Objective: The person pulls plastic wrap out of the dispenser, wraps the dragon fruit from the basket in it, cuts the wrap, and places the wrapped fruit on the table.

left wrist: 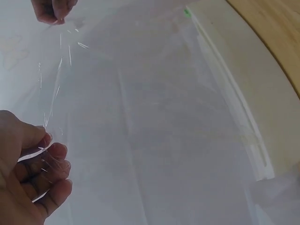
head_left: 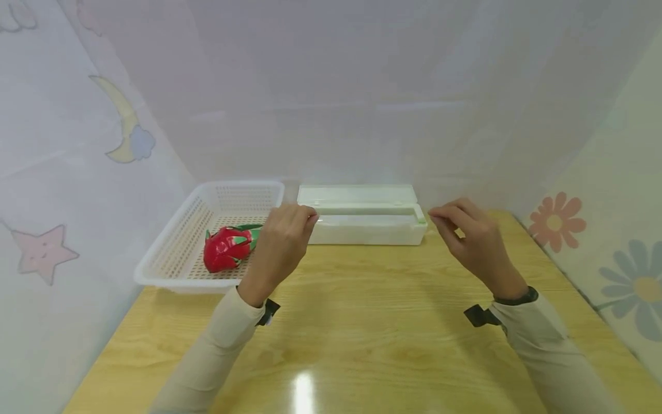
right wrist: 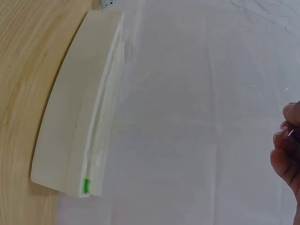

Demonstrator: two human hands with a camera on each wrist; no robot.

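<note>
Clear cling film (left wrist: 58, 89) stretches between my two hands, visible mostly by its glints in the left wrist view. My left hand (head_left: 284, 236) pinches one end between thumb and fingers, in front of the left end of a white cling film dispenser (head_left: 362, 234). At the dispenser's right end, my right hand (head_left: 474, 244) pinches the film's other end; that hand is cut off at the edge of the right wrist view. The dispenser's lid (head_left: 357, 194) stands raised, and a film roll (head_left: 367, 220) lies inside. Whether the held film still joins the roll is unclear.
A white plastic basket (head_left: 150, 267) stands at the left with a red and green dragon fruit (head_left: 224, 251) in it, partly hidden by my left hand. Pale cloth walls (head_left: 336, 126) enclose the wooden table (head_left: 372, 322) at the back and sides.
</note>
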